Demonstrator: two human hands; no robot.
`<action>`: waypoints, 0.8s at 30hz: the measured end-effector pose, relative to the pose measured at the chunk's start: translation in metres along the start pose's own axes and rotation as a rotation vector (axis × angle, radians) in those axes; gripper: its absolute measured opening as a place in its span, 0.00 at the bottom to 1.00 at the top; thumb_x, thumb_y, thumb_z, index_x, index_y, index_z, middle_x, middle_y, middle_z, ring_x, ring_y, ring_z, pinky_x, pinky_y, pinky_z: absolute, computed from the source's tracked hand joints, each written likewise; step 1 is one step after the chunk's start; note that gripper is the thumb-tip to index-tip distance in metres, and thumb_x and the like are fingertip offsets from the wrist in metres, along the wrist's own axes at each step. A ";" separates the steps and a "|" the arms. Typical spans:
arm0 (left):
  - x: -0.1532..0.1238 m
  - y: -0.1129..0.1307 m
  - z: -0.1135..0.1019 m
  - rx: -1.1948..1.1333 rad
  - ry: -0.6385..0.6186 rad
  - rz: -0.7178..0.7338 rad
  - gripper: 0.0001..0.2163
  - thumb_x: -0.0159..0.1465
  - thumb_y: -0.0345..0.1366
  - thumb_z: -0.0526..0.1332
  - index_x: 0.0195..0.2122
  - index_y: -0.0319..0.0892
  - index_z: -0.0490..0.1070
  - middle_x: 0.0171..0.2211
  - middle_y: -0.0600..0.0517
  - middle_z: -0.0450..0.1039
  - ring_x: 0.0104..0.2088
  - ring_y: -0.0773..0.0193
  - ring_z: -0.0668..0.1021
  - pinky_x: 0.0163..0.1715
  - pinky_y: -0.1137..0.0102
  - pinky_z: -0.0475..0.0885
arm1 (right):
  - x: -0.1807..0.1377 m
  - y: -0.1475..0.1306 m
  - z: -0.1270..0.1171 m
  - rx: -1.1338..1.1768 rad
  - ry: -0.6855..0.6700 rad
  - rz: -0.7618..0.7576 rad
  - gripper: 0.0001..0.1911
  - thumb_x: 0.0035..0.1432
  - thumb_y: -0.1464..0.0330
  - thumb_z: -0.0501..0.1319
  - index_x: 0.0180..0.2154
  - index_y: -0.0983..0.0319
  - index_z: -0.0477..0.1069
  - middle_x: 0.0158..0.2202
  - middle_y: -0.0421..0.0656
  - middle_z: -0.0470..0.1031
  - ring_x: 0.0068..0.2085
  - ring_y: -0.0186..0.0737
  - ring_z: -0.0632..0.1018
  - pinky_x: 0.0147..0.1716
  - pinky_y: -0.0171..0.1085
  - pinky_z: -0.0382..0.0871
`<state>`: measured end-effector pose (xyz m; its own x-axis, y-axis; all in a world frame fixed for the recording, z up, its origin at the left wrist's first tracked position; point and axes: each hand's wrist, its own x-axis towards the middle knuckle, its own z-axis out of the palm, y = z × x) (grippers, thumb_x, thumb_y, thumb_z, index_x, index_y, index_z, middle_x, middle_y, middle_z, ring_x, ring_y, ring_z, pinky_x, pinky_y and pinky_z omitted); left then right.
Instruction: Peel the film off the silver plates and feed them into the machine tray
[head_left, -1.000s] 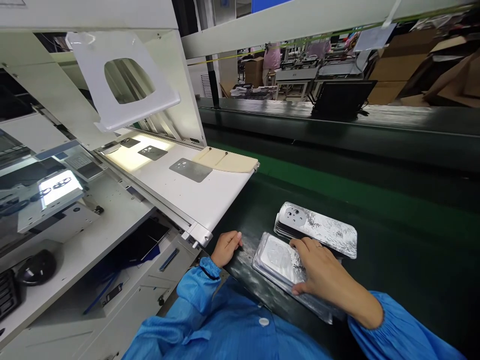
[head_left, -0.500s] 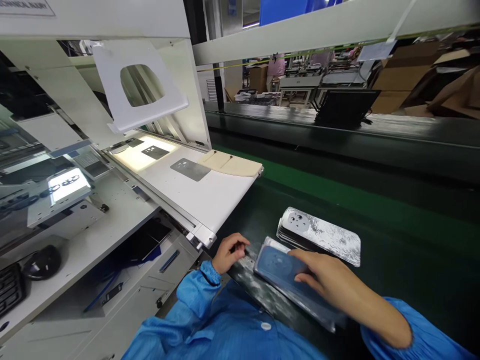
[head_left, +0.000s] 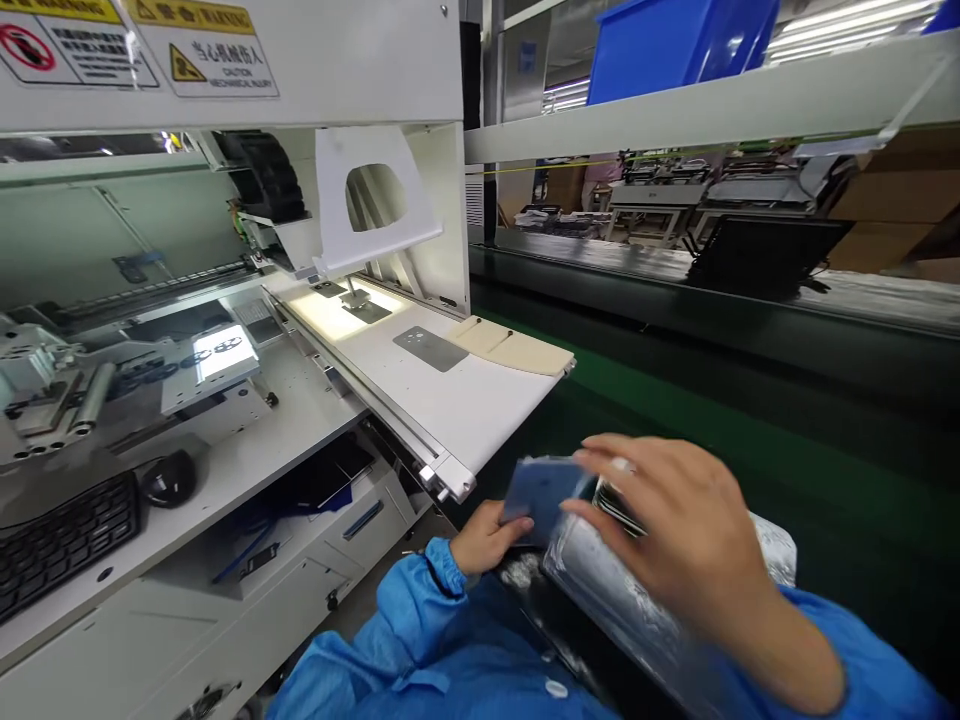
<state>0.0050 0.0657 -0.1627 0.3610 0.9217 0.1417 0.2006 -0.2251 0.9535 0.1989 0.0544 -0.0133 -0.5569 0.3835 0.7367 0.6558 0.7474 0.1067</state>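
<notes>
My right hand, blurred by motion, hovers with its fingers bent over a stack of phone back covers wrapped in shiny plastic at the near edge of the dark conveyor belt. One bluish back cover is lifted off the stack's left end. My left hand is under that cover, fingers curled at its lower edge. Both my sleeves are blue.
A white machine stands to the left, with a white conveyor carrying grey plates toward a lit opening. A keyboard and mouse sit on its lower shelf. Beyond the belt are benches, cardboard boxes and a blue bin.
My right hand rose from lying flat on the near stack and lifted a bluish cover leftward. My left hand moved in under it. My view turned left toward the machine.
</notes>
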 end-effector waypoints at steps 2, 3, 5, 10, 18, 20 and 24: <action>0.002 -0.009 -0.003 -0.044 0.022 -0.007 0.26 0.60 0.58 0.54 0.28 0.36 0.73 0.24 0.52 0.70 0.26 0.66 0.70 0.29 0.71 0.68 | 0.001 0.022 0.003 0.138 -0.175 0.190 0.20 0.63 0.55 0.56 0.50 0.60 0.68 0.46 0.49 0.73 0.36 0.43 0.76 0.34 0.42 0.71; 0.003 -0.011 -0.003 -0.061 0.024 0.000 0.27 0.59 0.60 0.54 0.28 0.36 0.72 0.24 0.52 0.70 0.26 0.67 0.69 0.29 0.71 0.67 | 0.001 0.030 0.007 0.240 -0.276 0.233 0.21 0.63 0.53 0.55 0.51 0.60 0.67 0.46 0.48 0.73 0.33 0.40 0.75 0.30 0.39 0.71; 0.004 -0.013 -0.001 -0.094 0.028 0.015 0.27 0.57 0.61 0.56 0.28 0.36 0.73 0.24 0.52 0.70 0.25 0.67 0.70 0.30 0.71 0.68 | 0.001 0.038 0.016 0.429 -0.423 0.256 0.17 0.65 0.55 0.53 0.48 0.59 0.68 0.43 0.46 0.73 0.31 0.37 0.75 0.28 0.37 0.72; 0.008 -0.011 0.004 -0.127 0.138 0.009 0.24 0.55 0.57 0.61 0.31 0.36 0.77 0.26 0.50 0.76 0.29 0.63 0.74 0.33 0.69 0.70 | 0.006 0.029 0.023 0.530 -0.449 0.228 0.11 0.68 0.65 0.49 0.37 0.59 0.69 0.35 0.42 0.73 0.34 0.37 0.74 0.32 0.36 0.70; 0.012 -0.011 0.006 -0.146 0.187 -0.014 0.21 0.55 0.52 0.64 0.33 0.36 0.78 0.29 0.48 0.79 0.31 0.61 0.76 0.35 0.67 0.72 | 0.011 0.018 0.025 0.050 -0.327 -0.154 0.17 0.56 0.85 0.44 0.33 0.64 0.66 0.27 0.42 0.69 0.24 0.35 0.69 0.22 0.34 0.61; 0.012 -0.010 0.006 -0.149 0.188 -0.014 0.21 0.55 0.52 0.63 0.34 0.36 0.78 0.30 0.49 0.78 0.31 0.61 0.75 0.36 0.67 0.72 | 0.014 0.015 0.025 -0.124 -0.275 -0.284 0.18 0.52 0.87 0.43 0.30 0.65 0.67 0.24 0.42 0.67 0.22 0.36 0.66 0.21 0.36 0.58; 0.012 -0.005 0.004 -0.155 0.195 0.008 0.21 0.56 0.52 0.63 0.36 0.36 0.78 0.30 0.49 0.78 0.32 0.61 0.75 0.36 0.67 0.71 | 0.020 0.011 0.021 -0.212 -0.147 -0.362 0.16 0.58 0.84 0.46 0.31 0.67 0.70 0.30 0.49 0.72 0.31 0.41 0.71 0.31 0.39 0.64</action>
<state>0.0118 0.0763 -0.1668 0.1762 0.9670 0.1838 0.0513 -0.1955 0.9794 0.1847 0.0818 -0.0118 -0.8264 0.2022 0.5255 0.4867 0.7258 0.4861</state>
